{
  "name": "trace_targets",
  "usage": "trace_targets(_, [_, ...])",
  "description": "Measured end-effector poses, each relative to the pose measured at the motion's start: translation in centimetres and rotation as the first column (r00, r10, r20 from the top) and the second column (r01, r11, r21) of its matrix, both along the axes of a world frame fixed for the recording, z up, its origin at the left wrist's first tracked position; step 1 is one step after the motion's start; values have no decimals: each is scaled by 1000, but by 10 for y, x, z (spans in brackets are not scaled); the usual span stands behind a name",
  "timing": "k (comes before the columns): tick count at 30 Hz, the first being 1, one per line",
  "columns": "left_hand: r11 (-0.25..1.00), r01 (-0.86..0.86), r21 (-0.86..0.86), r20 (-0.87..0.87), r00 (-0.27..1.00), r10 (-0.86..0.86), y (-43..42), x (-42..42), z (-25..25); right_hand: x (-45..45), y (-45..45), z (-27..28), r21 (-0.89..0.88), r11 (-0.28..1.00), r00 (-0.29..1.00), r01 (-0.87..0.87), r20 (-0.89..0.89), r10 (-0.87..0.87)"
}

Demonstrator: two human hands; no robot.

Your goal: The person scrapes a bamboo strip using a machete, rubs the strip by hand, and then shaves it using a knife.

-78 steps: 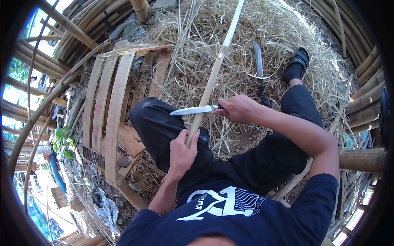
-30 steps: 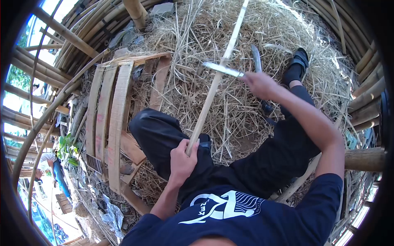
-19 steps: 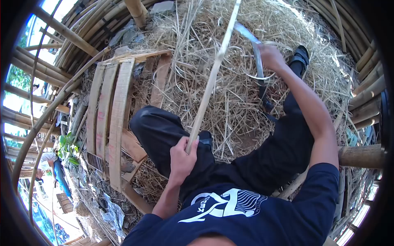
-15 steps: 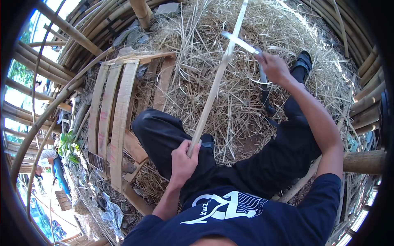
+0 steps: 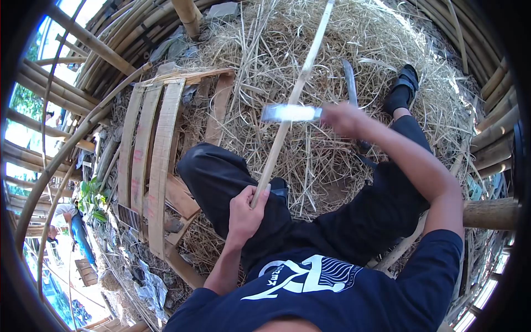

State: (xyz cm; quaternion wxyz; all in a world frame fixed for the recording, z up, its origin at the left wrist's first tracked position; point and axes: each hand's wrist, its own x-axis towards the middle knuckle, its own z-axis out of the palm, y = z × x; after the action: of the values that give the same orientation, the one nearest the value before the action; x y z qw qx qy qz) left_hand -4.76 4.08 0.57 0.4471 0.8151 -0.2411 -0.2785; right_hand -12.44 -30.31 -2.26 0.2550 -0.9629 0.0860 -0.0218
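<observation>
My left hand [image 5: 247, 214] is closed around the near end of a long pale bamboo strip [image 5: 277, 145], which slants away toward the top of the view. In my right hand [image 5: 345, 120] is the handle of a knife; the hand is somewhat smeared by motion. The bright, blurred knife blade [image 5: 290, 113] lies across the bamboo strip, roughly midway along it. Whether its edge bites into the strip I cannot tell. Beyond my right hand a second, curved blade [image 5: 350, 83] rests on the straw.
Straw and shavings [image 5: 326, 177] cover the ground around my legs. A slatted wooden pallet [image 5: 166, 160] lies to the left. Bamboo poles [image 5: 489, 216] ring the space. A person [image 5: 69, 216] is outside at far left, beyond the bamboo rails.
My right hand and the knife have come down along the bamboo strip, nearer to my body. My left hand has stayed almost in place on the strip's near end.
</observation>
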Motion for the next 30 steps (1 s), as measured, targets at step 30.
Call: trace_targets(30, [995,-59,-77,-206,978,42,4,3,-1,28,-32,52,-325,923,978,207,89,-188])
